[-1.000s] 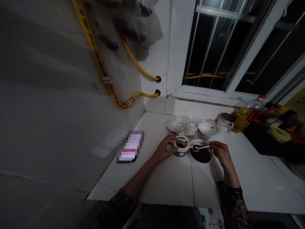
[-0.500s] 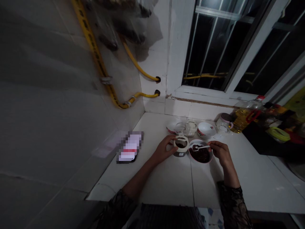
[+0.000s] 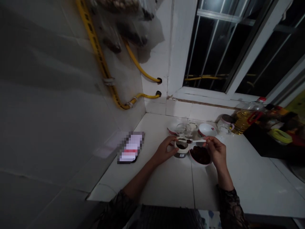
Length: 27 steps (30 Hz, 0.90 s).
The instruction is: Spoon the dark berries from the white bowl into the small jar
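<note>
My left hand [image 3: 167, 149] is closed around the side of a small jar [image 3: 181, 153] with a pale rim, its lid tipped back and dark contents inside. Between the fingertips of my right hand [image 3: 216, 149] is the handle of a small white spoon [image 3: 198, 141]. The spoon's bowl carries a little dark red stuff and hangs over the jar's right rim. Below the spoon, a bowl [image 3: 200, 162] with a pinkish rim holds a dark red, crumbly mass [image 3: 199, 154]; it stands right beside the jar.
Behind the jar are a clear-lidded container with white contents [image 3: 192, 129] and a white bowl [image 3: 207, 129]. A lidded jar [image 3: 224, 124], an oil bottle [image 3: 241, 122] and a black box [image 3: 256, 140] stand right. A phone [image 3: 131, 148] lies by the left wall.
My right hand has lifted the spoon out of the bowl and moved it left and up to the jar's rim. The left hand keeps its hold on the jar.
</note>
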Tool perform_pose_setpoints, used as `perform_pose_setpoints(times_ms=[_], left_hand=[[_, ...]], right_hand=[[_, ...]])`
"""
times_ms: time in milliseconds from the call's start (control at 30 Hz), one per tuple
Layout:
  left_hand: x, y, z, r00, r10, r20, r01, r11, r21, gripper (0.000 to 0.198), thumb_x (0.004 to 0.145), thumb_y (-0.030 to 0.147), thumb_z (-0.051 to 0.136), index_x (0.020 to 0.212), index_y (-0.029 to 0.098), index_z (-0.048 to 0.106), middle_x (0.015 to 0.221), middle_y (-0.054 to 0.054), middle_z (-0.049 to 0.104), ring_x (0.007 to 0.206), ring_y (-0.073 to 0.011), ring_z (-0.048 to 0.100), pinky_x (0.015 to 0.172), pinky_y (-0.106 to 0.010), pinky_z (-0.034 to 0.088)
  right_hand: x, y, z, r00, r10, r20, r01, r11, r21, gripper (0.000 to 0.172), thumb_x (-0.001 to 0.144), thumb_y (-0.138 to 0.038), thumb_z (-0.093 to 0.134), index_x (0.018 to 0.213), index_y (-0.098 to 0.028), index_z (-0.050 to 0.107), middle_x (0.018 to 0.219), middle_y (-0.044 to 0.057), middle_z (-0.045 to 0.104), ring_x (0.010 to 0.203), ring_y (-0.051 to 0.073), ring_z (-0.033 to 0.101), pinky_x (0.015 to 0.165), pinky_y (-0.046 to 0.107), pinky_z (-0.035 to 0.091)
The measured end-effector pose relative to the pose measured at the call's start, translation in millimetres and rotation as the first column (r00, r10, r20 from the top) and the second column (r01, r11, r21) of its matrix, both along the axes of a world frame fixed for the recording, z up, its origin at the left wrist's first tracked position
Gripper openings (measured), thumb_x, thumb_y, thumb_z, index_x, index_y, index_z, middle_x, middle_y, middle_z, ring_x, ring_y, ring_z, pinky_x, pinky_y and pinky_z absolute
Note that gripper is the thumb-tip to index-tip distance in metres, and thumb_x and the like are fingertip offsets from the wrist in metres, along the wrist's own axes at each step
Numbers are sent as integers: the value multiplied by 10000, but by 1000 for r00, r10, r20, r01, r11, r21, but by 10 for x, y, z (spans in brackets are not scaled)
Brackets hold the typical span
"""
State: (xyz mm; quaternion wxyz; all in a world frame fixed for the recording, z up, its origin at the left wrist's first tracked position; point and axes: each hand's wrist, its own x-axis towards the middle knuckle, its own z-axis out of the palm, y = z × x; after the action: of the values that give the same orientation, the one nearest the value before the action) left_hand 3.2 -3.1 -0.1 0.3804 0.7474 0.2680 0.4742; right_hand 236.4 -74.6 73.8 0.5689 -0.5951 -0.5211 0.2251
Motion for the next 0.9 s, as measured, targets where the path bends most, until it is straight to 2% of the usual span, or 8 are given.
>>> perform_pose_setpoints(times_ms=[100,200,267,367,500,667,767,900], left_hand=[[-3,-2,1,1000,1,1,-1,1000,-1,310,857,341,656,1129,205,600,1265,-119,608,1183,-248,589,846,-317,539],[-8,-10,14,1000,-2,3,2,1000,-8,313,857,357,659,1127,209,602,1268,-116,609,1186,-250,588,851,-321,539],[-9,-14,22,1000,-2,-3,2,1000,-14,313,856,360,658,1126,213,599,1273,-116,605,1190,-253,586,854,-326,538],[-9,-14,26,1000,-2,-9,2,1000,-14,313,853,360,655,1123,214,596,1270,-118,603,1195,-257,581,855,-329,533],[-7,-12,21,1000,-3,6,3,1000,-16,320,852,372,654,1126,218,598,1251,-118,612,1185,-260,580,846,-335,531],[-14,-15,28,1000,-6,8,6,1000,-27,311,844,357,665,1119,223,609,1261,-108,608,1177,-254,586,851,-332,534],[-16,-19,34,1000,1,0,-1,1000,-24,312,843,339,670,1125,219,608,1250,-111,615,1169,-254,595,847,-327,539],[-13,-21,32,1000,4,-1,-4,1000,-8,305,851,334,660,1128,218,605,1241,-111,616,1158,-249,599,845,-329,542]], right_hand=[[-174,-40,-46,920,145,363,-182,981,71,251,880,-362,493,889,-218,697,808,65,718,747,196,658,707,300,511],[-211,-76,-72,812,229,538,-308,950,60,265,897,-315,463,942,-225,708,958,94,743,855,222,688,793,330,521],[-141,-98,-66,840,163,518,-241,967,87,277,922,-323,438,952,-224,696,906,86,742,816,217,684,781,328,518],[64,-112,-45,907,-17,420,-34,993,115,282,933,-377,436,933,-218,668,749,52,699,725,207,652,734,310,500],[318,-77,-56,873,-52,485,71,997,-19,280,887,-385,439,902,-219,665,706,42,679,657,204,619,669,304,458],[311,-36,-115,817,65,572,47,983,-179,256,821,-332,451,839,-231,686,675,46,692,622,211,610,628,305,411],[235,-28,-141,870,182,458,-68,965,-253,288,830,-385,443,800,-228,683,625,29,675,584,193,586,603,294,398],[238,-18,-127,962,136,238,-69,961,-269,282,759,-436,520,738,-206,683,545,11,644,543,174,543,570,280,383]])
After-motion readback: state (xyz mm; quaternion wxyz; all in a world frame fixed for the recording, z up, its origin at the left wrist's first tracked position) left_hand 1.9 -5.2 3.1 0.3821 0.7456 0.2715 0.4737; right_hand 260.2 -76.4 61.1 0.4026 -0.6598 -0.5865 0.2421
